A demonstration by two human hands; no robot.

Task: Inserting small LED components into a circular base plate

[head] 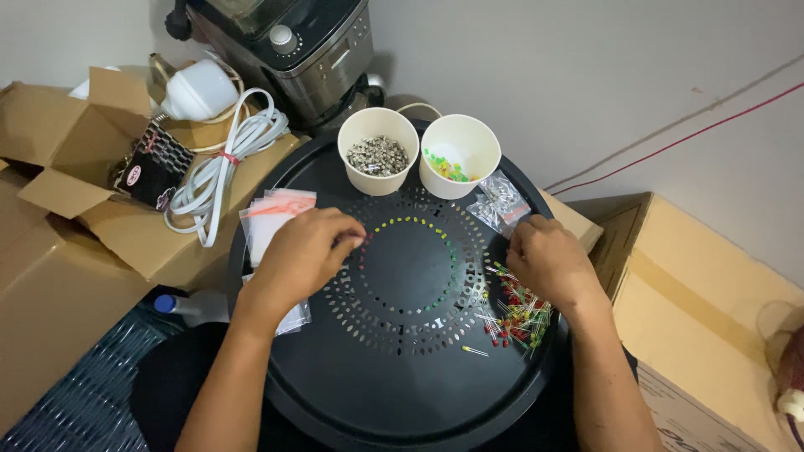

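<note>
A round black perforated tray (402,393) lies in front of me, with small coloured LEDs stuck in an arc of its holes (419,224). My left hand (306,251) rests on the tray's left side, fingertips pinched on a small red piece at the ring of holes. My right hand (544,258) sits knuckles-up at the right rim, over a loose pile of red, yellow and green LEDs (519,316); what its fingers hold is hidden. One LED (475,351) lies apart near the pile.
Two white paper cups stand at the tray's far edge: one with grey metal bits (378,153), one with green and yellow LEDs (460,156). Small plastic bags (276,213) lie left, another (501,201) right. Cardboard boxes, a white cable (219,172) and an appliance (293,46) surround the tray.
</note>
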